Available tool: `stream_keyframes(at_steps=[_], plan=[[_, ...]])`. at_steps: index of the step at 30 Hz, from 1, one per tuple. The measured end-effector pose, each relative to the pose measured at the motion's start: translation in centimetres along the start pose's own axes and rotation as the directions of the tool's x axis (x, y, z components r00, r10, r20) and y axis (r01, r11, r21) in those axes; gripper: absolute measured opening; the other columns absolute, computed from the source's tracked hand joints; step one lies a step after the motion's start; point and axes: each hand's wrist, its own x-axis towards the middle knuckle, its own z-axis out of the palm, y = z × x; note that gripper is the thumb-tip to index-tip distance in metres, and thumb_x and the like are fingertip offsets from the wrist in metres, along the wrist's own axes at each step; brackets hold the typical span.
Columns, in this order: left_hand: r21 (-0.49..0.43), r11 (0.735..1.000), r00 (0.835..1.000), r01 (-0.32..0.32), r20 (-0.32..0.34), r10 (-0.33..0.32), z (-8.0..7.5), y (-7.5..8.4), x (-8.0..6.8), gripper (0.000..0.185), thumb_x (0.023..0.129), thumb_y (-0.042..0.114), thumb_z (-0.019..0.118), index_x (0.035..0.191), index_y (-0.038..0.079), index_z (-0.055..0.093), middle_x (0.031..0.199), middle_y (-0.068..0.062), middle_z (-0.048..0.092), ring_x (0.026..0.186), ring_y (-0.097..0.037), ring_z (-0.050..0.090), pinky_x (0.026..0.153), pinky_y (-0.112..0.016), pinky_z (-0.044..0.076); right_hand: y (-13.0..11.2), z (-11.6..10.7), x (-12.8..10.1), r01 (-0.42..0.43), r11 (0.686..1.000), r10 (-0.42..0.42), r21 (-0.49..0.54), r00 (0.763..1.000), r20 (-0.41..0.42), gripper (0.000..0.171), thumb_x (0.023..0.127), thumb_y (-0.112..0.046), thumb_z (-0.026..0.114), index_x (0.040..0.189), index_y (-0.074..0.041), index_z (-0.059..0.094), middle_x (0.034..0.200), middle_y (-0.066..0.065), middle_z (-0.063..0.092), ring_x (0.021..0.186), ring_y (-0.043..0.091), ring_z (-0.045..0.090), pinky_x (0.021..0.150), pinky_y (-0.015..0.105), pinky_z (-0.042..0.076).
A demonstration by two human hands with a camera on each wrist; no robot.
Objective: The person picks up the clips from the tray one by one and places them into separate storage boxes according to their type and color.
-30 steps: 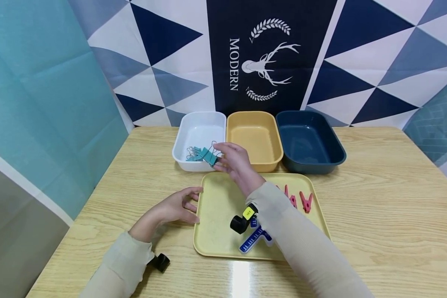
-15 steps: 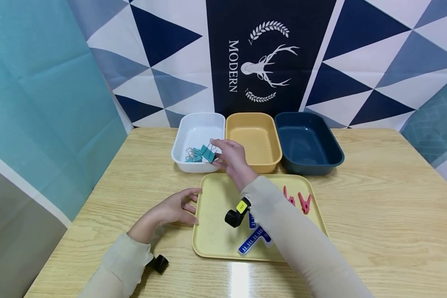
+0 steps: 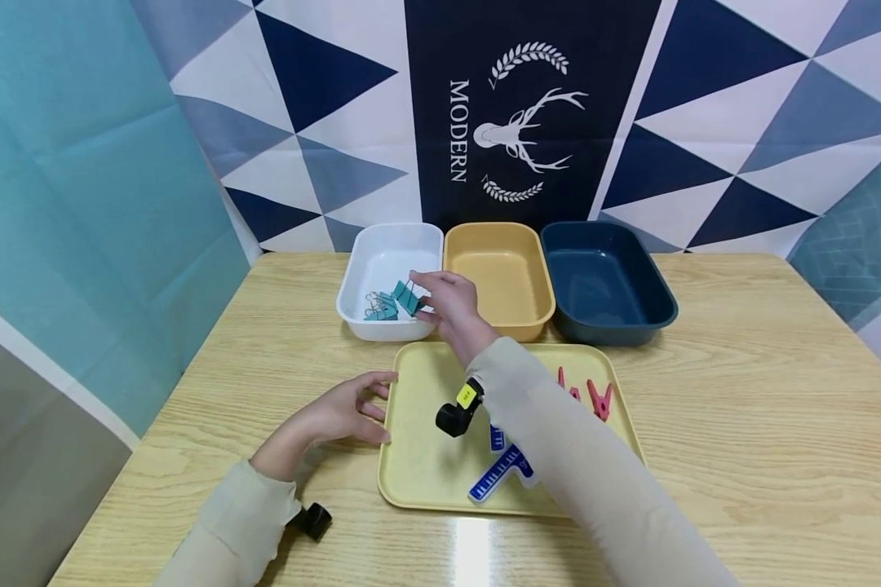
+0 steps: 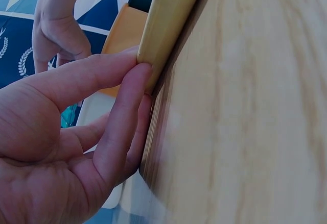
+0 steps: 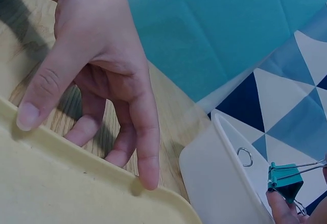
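My right hand (image 3: 440, 303) reaches over the near right corner of the white bin (image 3: 352, 281) and pinches a teal binder clip (image 3: 408, 297) by its wire handles, also seen as the clip (image 5: 285, 181) in the right wrist view. More teal clips (image 3: 380, 307) lie inside the bin. My left hand (image 3: 345, 408) rests on the wooden table (image 3: 741, 408) with straight fingers (image 4: 120, 117) touching the left rim of the yellow tray (image 3: 418, 456).
A tan bin (image 3: 501, 277) and a dark blue bin (image 3: 605, 281) stand right of the white one. On the tray lie red clothespins (image 3: 595, 397) and blue clips (image 3: 501, 469). A patterned backdrop hangs behind the table.
My right hand has carried the teal clip a little further left and back, over the white bin. The left hand has stayed at the tray rim.
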Motion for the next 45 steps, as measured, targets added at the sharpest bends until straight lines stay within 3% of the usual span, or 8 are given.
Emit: stream_keyframes(at_steps=[7, 12, 22, 29, 45], plan=[[-0.008, 1.0, 1.0, -0.002, 0.004, 0.002, -0.1, -0.1, 0.0, 0.084, 0.07, -0.01, 0.074, 0.142, 0.001, 0.032, 0.121, -0.019, 0.039, 0.093, -0.024, 0.055, 0.072, -0.034, 0.055, -0.2, 0.5, 0.1, -0.01, 1.0, 0.01, -0.024, 1.0, -0.015, 0.018, 0.08, -0.019, 0.074, 0.088, -0.008, 0.063, 0.11, 0.006, 0.055, 0.103, 0.028, 0.055, 0.075, 0.035, 0.055], [0.01, 1.0, 1.0, -0.003, -0.002, 0.003, 0.0, -0.1, 0.0, 0.083, 0.07, -0.008, 0.075, 0.141, 0.001, 0.034, 0.12, -0.018, 0.04, 0.093, -0.024, 0.055, 0.072, -0.034, 0.055, -0.2, 0.8, 0.3, -0.006, 1.0, 0.006, -0.021, 1.0, -0.009, 0.023, 0.082, -0.019, 0.073, 0.096, -0.007, 0.059, 0.111, 0.007, 0.053, 0.103, 0.028, 0.054, 0.078, 0.037, 0.054], [-0.004, 1.0, 1.0, -0.016, 0.0, 0.016, 0.0, -0.2, 0.0, 0.083, 0.069, -0.009, 0.075, 0.141, 0.0, 0.033, 0.12, -0.019, 0.039, 0.092, -0.024, 0.055, 0.072, -0.034, 0.055, 0.1, 1.0, 0.7, -0.003, 1.0, 0.003, 0.016, 1.0, -0.006, 0.026, 0.084, -0.016, 0.07, 0.104, -0.005, 0.057, 0.119, 0.009, 0.053, 0.113, 0.031, 0.051, 0.079, 0.035, 0.054], [-0.002, 1.0, 1.0, -0.016, 0.003, 0.016, 0.0, -0.1, -0.1, 0.083, 0.07, -0.009, 0.075, 0.141, 0.0, 0.033, 0.12, -0.019, 0.039, 0.093, -0.023, 0.055, 0.072, -0.034, 0.055, 0.0, 0.6, 0.7, -0.028, 0.998, 0.025, 0.055, 0.999, 0.043, 0.033, 0.087, -0.021, 0.066, 0.115, -0.008, 0.055, 0.132, 0.014, 0.043, 0.11, 0.029, 0.051, 0.076, 0.034, 0.055], [-0.002, 1.0, 1.0, -0.006, 0.006, 0.006, 0.0, 0.0, -0.1, 0.083, 0.071, -0.009, 0.075, 0.142, 0.001, 0.032, 0.121, -0.019, 0.039, 0.093, -0.024, 0.054, 0.072, -0.034, 0.055, -0.5, -0.3, -0.3, -0.051, 0.998, 0.046, 0.048, 0.994, 0.101, 0.036, 0.09, -0.024, 0.061, 0.121, -0.01, 0.052, 0.115, 0.015, 0.052, 0.11, 0.034, 0.054, 0.067, 0.034, 0.057]])
